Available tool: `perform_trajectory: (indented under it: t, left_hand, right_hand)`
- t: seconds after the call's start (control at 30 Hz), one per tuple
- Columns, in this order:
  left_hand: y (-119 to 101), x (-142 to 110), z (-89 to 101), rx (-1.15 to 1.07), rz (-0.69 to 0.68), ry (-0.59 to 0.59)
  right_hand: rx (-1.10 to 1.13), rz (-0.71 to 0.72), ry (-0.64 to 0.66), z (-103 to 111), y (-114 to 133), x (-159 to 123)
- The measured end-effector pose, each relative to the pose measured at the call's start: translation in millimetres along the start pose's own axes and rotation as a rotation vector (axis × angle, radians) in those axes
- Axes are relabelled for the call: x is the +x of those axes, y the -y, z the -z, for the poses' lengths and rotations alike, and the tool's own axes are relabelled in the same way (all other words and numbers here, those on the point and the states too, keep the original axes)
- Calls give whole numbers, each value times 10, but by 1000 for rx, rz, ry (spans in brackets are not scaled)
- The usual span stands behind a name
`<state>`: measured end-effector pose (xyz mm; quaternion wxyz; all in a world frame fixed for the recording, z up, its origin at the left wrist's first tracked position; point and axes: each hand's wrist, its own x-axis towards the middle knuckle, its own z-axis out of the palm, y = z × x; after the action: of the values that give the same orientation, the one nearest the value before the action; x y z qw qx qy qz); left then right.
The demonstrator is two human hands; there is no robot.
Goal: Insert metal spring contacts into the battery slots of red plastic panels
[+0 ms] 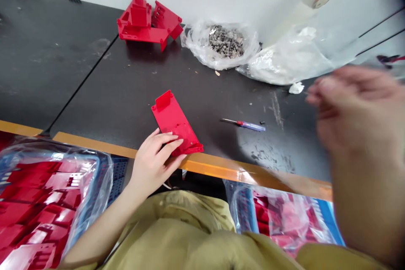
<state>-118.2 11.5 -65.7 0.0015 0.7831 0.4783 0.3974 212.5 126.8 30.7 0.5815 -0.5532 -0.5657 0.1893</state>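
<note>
A red plastic part (177, 116), a flat plate with an upright tab at its far end, lies at the bench's front edge. My left hand (155, 156) rests on its near end, fingers lying apart on top and the thumb stretched along the near side. Raised at the right is my right hand (357, 105), blurred by motion, its thumb and fingertips pinched together. Whatever may be between those fingertips is too small to make out. A screwdriver (251, 126) with a clear blue and red handle lies on the bench between the hands, beside a small black piece (262, 122).
Red plastic parts (139, 29) stand at the back by the wall. An open plastic bag (226, 44) holds many small metal pieces, with another clear bag (284, 63) alongside. Below the front edge (221, 168) are blue crates of red parts, one left (98, 177), one right (249, 206).
</note>
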Motion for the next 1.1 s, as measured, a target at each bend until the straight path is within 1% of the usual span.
perform_trajectory:
  t: [0.03,0.07,0.1,0.17,0.2,0.27,0.33,0.4,0.43,0.47,0.5,0.57,0.63,0.67,0.73,0.8,0.87,0.97,1.03,1.1]
  left_hand:
    - [3,-13,7,1,0,5]
    - [4,-20,11,5,1,13]
    - [1,-21,12,11,3,22]
    - [-16,3,-1,16,-3,28]
    - [-30,26,-16,12,-8,24]
    - [-66,89,-58,-17,-27,9]
    - [-109,162,-99,-50,-42,5]
    - [-158,238,-118,-89,-20,8]
    - [-183,278,-114,-122,12,-8]
    - [-207,321,-100,-167,61,-41]
    - [-229,366,-77,-226,119,-97]
    - [-257,466,-16,-376,259,-259]
    - [-255,560,45,-537,392,-438]
    - [-244,597,67,-622,452,-502]
    - [-216,628,89,-794,553,-575]
    - [-205,593,80,-947,629,-594]
    - [-237,498,54,-1047,698,-605]
    - [-361,306,18,-1164,835,-650]
    - [-450,177,2,-1222,926,-678]
    - [-510,56,-10,-1243,989,-685]
  right_hand:
    - [81,-98,46,-28,40,-257]
    - [76,-184,106,-54,67,-495]
    - [49,-238,196,-78,80,-707]
    - [8,-242,392,-114,75,-1036]
    - [-5,-224,458,-128,62,-1156]
    - [0,-216,525,-157,29,-1323]
    - [58,-285,514,-193,-6,-1430]
    - [153,-400,454,-233,-32,-1504]
    - [196,-448,412,-252,-37,-1533]
    - [232,-484,367,-269,-37,-1554]
    - [259,-500,325,-282,-29,-1569]
    - [311,-469,259,-302,8,-1574]
    - [375,-399,239,-320,68,-1555]
    - [408,-368,243,-332,102,-1542]
    - [460,-340,256,-368,170,-1520]
    - [481,-345,271,-422,229,-1508]
    - [482,-360,290,-489,284,-1504]
    - [493,-397,351,-604,374,-1498]
    - [513,-419,415,-685,445,-1492]
    - [532,-421,484,-768,512,-1489]
